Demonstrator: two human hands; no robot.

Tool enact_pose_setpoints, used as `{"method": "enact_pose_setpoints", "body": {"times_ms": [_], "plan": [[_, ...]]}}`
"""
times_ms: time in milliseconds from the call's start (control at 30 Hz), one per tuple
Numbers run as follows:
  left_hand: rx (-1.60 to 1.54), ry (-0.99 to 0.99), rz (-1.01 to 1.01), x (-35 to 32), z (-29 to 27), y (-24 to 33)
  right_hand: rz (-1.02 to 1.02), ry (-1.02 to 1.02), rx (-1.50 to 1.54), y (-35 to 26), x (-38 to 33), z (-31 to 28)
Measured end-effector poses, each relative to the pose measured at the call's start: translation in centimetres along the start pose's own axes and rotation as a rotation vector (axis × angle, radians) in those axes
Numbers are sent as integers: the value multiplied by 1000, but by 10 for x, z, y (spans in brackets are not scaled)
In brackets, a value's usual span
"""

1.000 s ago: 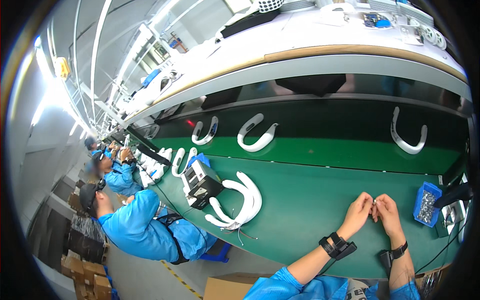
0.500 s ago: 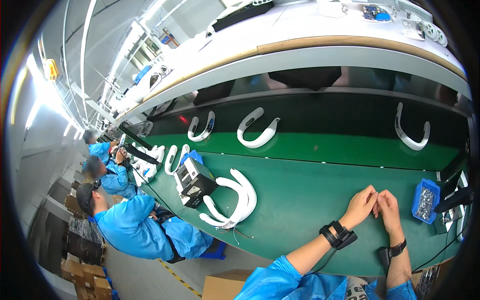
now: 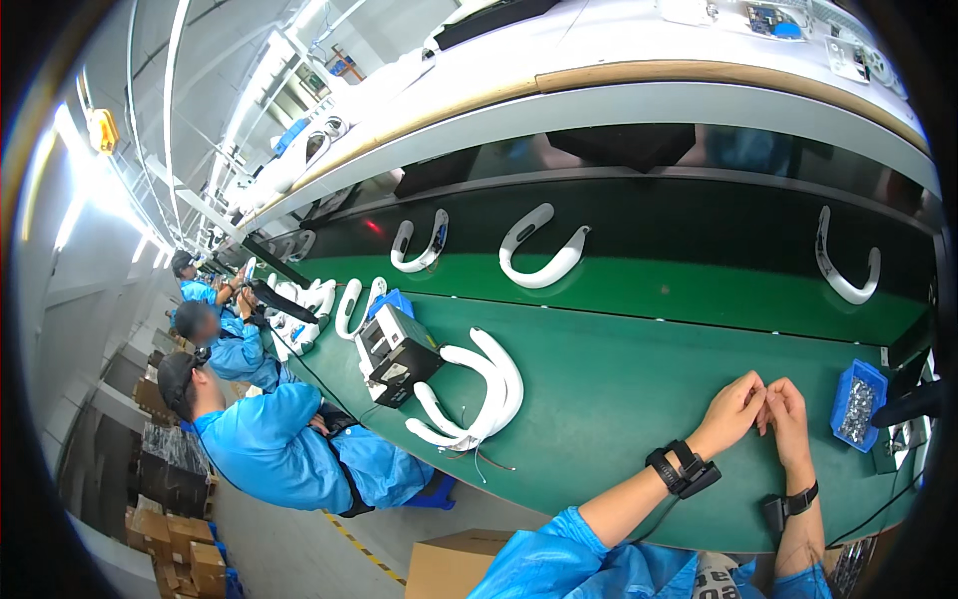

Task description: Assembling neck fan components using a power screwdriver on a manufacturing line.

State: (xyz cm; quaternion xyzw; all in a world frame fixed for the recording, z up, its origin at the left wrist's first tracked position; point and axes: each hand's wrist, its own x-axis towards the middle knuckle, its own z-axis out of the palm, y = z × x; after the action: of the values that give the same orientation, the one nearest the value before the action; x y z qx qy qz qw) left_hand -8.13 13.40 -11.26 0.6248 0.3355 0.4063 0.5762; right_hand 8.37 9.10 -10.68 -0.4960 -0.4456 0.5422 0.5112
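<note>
I see the left hand [image 3: 733, 411] and right hand [image 3: 785, 409] meeting at the fingertips, just left of the blue bin [image 3: 864, 369]. I'd keep that pinch light and steady, low over the bench [image 3: 619, 399]. Fingers look bunched narrow; they cover whatever might sit there, so I can't tell what's held. Right of the bin, a dark shape [image 3: 910, 401] is unclear. Well left, white curved pieces [image 3: 509, 389] overlap.
</note>
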Motion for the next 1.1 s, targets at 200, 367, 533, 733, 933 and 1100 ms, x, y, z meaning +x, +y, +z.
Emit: {"method": "enact_pose_setpoints", "body": {"times_ms": [200,367,533,733,933,1100], "plan": [[-25,-25,-25,0,-2,-1,-1,-14,6,-4,-1,1],[13,19,16,0,-1,-4,-9,-5,2,-3,-1,3],[-42,20,12,1,-1,-7,-16,6,-8,0,1,0],[-50,29,12,1,-1,-5,1,22,27,-3,0,2],[-108,50,26,0,-1,-1,-8,1,11,-8,1,4],[-61,43,21,0,-3,1,-23,10,-10,-5,0,2]]}}
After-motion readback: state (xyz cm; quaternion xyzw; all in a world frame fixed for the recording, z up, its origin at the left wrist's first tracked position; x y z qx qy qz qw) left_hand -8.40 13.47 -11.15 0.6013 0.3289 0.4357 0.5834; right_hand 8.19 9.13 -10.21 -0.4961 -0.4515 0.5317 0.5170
